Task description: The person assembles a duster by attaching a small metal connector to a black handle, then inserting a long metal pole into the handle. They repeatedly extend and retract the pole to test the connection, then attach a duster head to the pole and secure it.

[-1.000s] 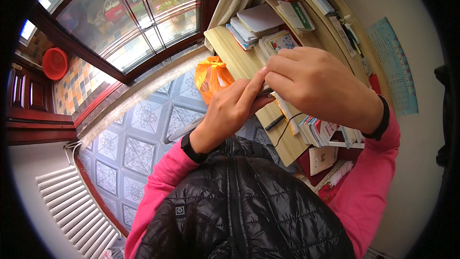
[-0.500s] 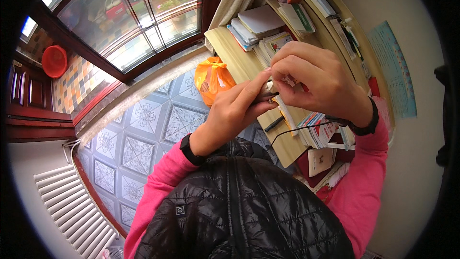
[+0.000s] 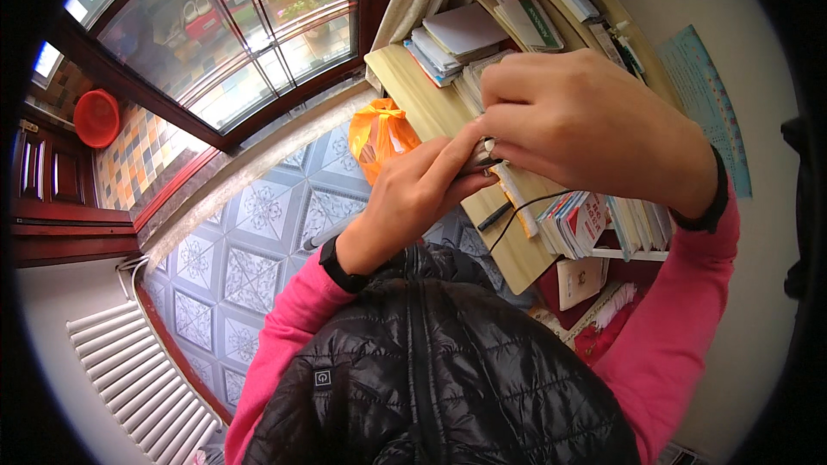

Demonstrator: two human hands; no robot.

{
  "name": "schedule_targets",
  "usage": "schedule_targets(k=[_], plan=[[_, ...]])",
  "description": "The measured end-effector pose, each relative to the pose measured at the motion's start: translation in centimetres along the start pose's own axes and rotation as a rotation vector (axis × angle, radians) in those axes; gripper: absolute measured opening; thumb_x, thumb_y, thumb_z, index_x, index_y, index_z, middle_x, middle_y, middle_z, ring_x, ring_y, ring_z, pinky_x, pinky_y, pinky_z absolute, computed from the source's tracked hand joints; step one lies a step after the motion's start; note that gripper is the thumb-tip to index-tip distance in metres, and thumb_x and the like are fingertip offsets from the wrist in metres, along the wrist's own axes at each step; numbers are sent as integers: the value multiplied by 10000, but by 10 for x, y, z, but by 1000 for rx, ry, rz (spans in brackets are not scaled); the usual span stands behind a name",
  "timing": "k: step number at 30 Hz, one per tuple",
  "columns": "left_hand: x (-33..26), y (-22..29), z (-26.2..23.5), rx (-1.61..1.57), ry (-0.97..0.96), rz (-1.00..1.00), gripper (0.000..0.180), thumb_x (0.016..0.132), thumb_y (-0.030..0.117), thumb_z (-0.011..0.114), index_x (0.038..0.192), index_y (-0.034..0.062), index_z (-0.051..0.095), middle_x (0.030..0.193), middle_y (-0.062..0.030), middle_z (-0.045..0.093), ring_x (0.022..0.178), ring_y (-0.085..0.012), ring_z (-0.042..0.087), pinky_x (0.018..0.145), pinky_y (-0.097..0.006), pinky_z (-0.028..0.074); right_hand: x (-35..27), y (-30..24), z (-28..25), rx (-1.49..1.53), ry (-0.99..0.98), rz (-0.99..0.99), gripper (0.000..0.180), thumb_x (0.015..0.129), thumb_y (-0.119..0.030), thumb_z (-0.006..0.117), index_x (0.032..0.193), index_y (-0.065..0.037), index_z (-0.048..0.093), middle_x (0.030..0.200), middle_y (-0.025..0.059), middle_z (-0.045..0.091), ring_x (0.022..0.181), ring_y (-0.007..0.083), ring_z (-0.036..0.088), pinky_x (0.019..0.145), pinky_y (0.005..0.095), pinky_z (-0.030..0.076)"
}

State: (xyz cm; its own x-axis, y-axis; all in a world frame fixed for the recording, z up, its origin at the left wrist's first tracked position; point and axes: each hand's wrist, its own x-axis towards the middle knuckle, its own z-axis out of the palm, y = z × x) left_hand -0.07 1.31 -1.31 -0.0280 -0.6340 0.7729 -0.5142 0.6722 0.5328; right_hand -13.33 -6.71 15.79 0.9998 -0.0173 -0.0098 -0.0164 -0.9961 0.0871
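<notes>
Between my hands is a small grey, silvery object (image 3: 479,158) with a pale rounded tip; most of it is hidden and its kind does not show. My left hand (image 3: 418,189) is closed around it, thumb below and fingers above. Right at its tip, my right hand (image 3: 577,116) is bent into a pinch, with thumb and fingertips close together. Whatever those fingertips grip is too small or hidden to make out. Both hands are raised over the edge of a light wooden desk (image 3: 413,90).
An orange plastic bag (image 3: 379,138) stands on the tiled floor (image 3: 254,271) beside the desk. Paper stacks (image 3: 465,32), upright books (image 3: 586,224) and a black cable (image 3: 521,207) are on the desk. Left are a white radiator (image 3: 142,370), a glazed door (image 3: 233,43) and a red basin (image 3: 96,118).
My right hand has turned, its wrist and forearm swinging outward to the right, while its fingertips stay by the object. My left hand keeps its hold nearly in place.
</notes>
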Motion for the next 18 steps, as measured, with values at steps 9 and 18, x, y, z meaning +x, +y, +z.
schedule_targets(k=[9, 18], plan=[[-2, -3, -6, 17, -62, 9, 508, 782, 194, 731, 1217, 9, 546, 775, -87, 601, 667, -240, 619, 558, -339, 491, 7, -5, 6, -107, -136, -100, 107, 705, -88, 642, 755, -8, 592, 742, 77, 555, 711, 228, 605, 605, 329, 511], [-1, 3, -7, -66, 26, -106, 573, 761, 131, 753, 1277, 30, 526, 829, -106, 628, 701, -217, 637, 610, -327, 504, 0, 6, 23, 133, 264, 58, 132, 760, -97, 645, 733, -28, 536, 696, 98, 555, 615, 277, 582, 576, 364, 480]])
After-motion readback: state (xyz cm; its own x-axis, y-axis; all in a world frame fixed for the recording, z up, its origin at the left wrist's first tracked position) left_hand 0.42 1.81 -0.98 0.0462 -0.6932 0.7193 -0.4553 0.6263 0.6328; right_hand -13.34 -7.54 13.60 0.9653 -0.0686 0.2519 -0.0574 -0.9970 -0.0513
